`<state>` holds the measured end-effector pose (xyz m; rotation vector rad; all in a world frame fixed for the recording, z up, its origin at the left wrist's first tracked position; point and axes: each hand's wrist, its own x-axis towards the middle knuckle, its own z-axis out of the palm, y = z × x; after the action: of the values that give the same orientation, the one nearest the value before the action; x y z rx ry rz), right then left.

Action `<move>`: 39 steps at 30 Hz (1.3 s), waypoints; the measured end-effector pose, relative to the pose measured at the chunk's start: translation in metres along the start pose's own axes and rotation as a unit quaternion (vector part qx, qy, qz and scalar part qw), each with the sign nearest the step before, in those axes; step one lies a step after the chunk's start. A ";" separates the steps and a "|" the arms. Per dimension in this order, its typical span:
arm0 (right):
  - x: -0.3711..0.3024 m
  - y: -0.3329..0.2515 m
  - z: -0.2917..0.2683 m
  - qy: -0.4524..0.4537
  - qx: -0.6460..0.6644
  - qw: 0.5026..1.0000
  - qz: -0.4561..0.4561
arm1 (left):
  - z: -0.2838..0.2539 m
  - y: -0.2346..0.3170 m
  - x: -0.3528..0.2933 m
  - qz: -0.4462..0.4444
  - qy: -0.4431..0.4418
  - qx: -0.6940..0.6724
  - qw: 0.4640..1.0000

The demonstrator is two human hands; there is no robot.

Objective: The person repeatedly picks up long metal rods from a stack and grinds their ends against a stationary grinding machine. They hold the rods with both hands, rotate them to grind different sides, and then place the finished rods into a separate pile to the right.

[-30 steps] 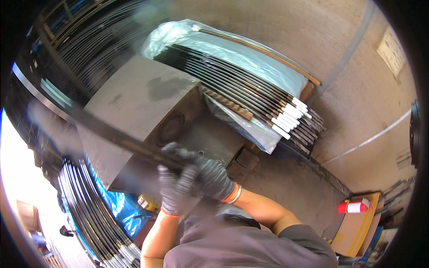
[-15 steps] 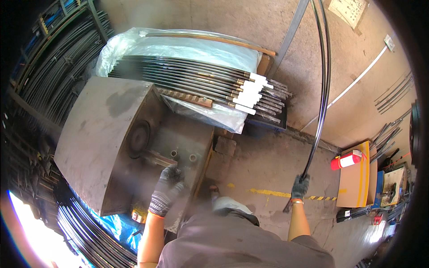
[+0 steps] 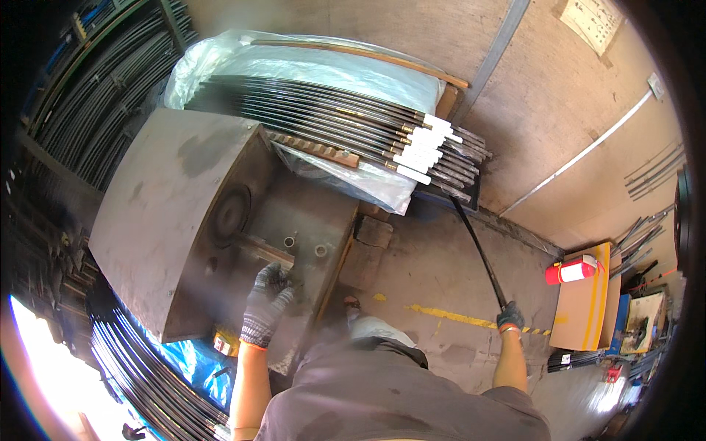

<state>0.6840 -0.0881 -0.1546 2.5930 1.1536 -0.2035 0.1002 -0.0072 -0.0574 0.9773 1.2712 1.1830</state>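
1. Off to the person's right, above the concrete floor (image 3: 434,353), the right hand (image 3: 509,318) has its gloved fingers clenched around a long dark rod (image 3: 479,253). The rod slants up and left from the fist, its far end close by the dark tray (image 3: 471,195); whether they touch, I can't tell.

2. Over on the left, the left hand (image 3: 265,305) is at the grey metal housing (image 3: 169,176), fingers loosely bent and released, right at the wooden strip (image 3: 265,251). Contact is too blurred to call.

3. What's in the way? The housing looms beside that left hand, a dark round disc (image 3: 232,213) on its inner side and two short round tubes (image 3: 290,242) nearby. Beyond it, a row of dark rods (image 3: 309,117) with white sleeves (image 3: 419,151) lies across plastic sheeting (image 3: 346,77), a notched wooden rack (image 3: 316,148) alongside.

4. Down at lower left, more dark rods (image 3: 140,367) crowd beside blue plastic (image 3: 202,371) and a small yellow container (image 3: 226,343).

5. Around the room: yellow tape (image 3: 456,316) crosses the stained floor, a red extinguisher (image 3: 572,270) sits against cardboard (image 3: 581,312), a paper sheet (image 3: 590,26) hangs on the tan wall (image 3: 566,95), and loaded shelving (image 3: 103,95) fills the upper left.
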 end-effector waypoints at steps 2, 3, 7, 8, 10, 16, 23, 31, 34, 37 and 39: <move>0.030 -0.019 -0.050 -0.019 -0.050 0.998 -0.033 | -0.001 -0.004 -0.004 -0.007 0.012 -0.005 1.000; 0.052 -0.020 -0.058 0.000 -0.064 0.997 -0.043 | -0.003 -0.006 -0.006 -0.012 0.010 -0.007 1.000; 0.106 -0.069 -0.102 0.001 -0.106 0.990 -0.095 | -0.013 -0.026 -0.017 -0.012 0.041 0.024 0.999; 0.131 -0.076 -0.094 -0.012 -0.119 0.987 -0.107 | -0.014 -0.029 -0.018 -0.008 0.043 0.044 0.998; 0.158 -0.105 -0.079 -0.021 -0.123 0.983 -0.132 | -0.017 -0.030 -0.024 -0.004 0.055 0.087 0.995; 0.210 -0.139 0.037 -0.054 -0.035 0.990 -0.123 | -0.009 -0.016 -0.037 -0.008 0.075 -0.022 0.997; 0.196 -0.042 0.144 -0.092 0.148 0.981 -0.080 | -0.009 -0.012 -0.032 -0.031 0.048 0.018 0.998; 0.004 -0.043 0.018 -0.053 0.670 0.741 0.006 | 0.010 0.003 -0.011 -0.076 -0.031 -0.012 0.997; -0.016 -0.042 0.001 -0.011 0.638 0.766 -0.083 | 0.017 0.011 0.004 -0.044 -0.066 0.033 0.996; -0.017 -0.040 0.033 0.030 0.506 0.836 -0.212 | 0.026 0.035 0.027 -0.028 -0.105 -0.024 0.994; -0.064 -0.082 -0.010 0.027 0.449 0.833 -0.322 | 0.022 0.049 0.044 -0.026 -0.080 -0.127 0.988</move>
<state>0.5799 -0.0780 -0.1468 2.7490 2.3790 -1.0454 0.1137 0.0454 -0.0153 0.8284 0.9859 1.1699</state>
